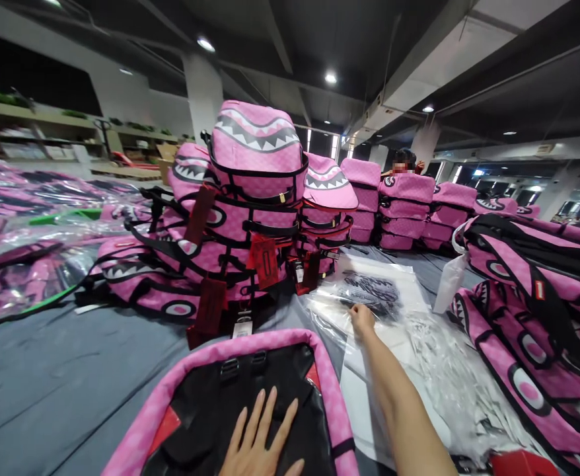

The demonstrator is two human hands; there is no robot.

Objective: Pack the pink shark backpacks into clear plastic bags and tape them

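Note:
A pink backpack (195, 360) lies in front of me with its black back side up. My left hand (260, 436) rests flat on that black panel, fingers spread. Farther forward and to the right, my right hand (362, 319) has its fingers pinched on the clear plastic bag (403, 277), which has black print and lies on top of a pile. More loose clear plastic (448, 370) lies crumpled beside my right forearm. Just beyond the backpack, red tags (265, 261) hang from stacked pink bags with shark-mouth patterns (255, 135).
The table has a grey cloth (47, 370). On the right stands a pile of pink backpacks (522, 344) with black straps. Plastic-wrapped bags (37, 264) lie at the left. Several pink stacks (403, 205) stand farther back, with a person (403, 162) behind them.

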